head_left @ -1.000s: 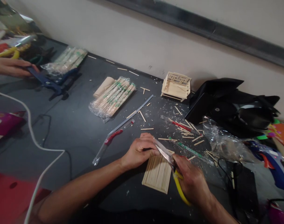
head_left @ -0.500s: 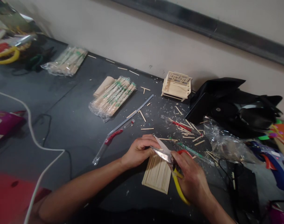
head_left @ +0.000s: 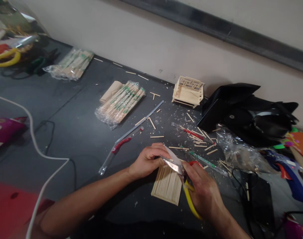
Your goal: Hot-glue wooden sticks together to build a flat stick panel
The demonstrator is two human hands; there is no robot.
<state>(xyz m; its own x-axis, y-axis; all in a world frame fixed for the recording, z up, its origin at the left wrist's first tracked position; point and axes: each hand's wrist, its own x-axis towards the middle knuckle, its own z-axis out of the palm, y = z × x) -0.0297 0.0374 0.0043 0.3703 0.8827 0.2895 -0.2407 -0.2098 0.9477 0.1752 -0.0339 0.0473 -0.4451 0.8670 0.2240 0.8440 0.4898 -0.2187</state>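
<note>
My right hand (head_left: 204, 187) grips a pair of scissors (head_left: 190, 200) with red and yellow handles, its metal blade pointing left. Close to that blade, my left hand (head_left: 147, 161) has its fingers pinched together; what they hold is too small or hidden to make out. A pale flat shape (head_left: 175, 156) shows just behind the blade, and I cannot tell whether it is the second blade or paper. Beneath both hands lies a flat panel of thin wooden sticks (head_left: 166, 187) laid side by side, its far end covered by the hands and scissors.
Cut stick pieces (head_left: 197, 139) and crumbs litter the dark table. A small stick-built model (head_left: 188, 93) stands by the wall. Wrapped stick packs (head_left: 122, 104) lie left, a black bag (head_left: 248, 113) right, and a blue glue gun (head_left: 289, 172) at far right. A white cable (head_left: 49, 157) crosses the left.
The view has shifted very slightly. Both hands and the scissors keep nearly the same place over the stick panel.
</note>
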